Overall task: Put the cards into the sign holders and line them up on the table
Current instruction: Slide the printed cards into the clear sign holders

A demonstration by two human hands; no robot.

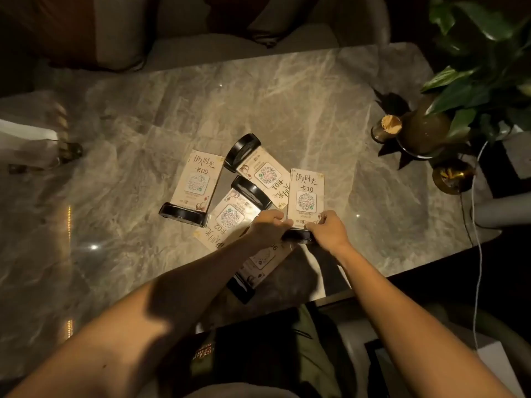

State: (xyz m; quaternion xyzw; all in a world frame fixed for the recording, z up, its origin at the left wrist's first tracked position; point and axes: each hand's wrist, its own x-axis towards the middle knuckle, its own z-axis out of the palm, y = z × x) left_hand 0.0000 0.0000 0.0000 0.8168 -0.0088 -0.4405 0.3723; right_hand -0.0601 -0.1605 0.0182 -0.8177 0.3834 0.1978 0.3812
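Both hands work the "10" sign holder (305, 196): the left hand (268, 225) and right hand (327, 229) curl their fingers round its black base (298, 236), the card seemingly seated. Next, I'd judge, set it into a row. Holders "09" (198, 185), "01" (263, 170) and "02" (232, 216) lie jumbled mid-surface; the marble surface (287, 96) beyond lies open, its near edge close.

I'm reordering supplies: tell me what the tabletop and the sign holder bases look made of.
Tabletop: polished marble or marble-look stone, grey-beige veining with glossy light spots. Sign holder bases, such as the one on sign 09: black, smooth, slightly shiny, probably plastic or lacquered wood; unclear which.
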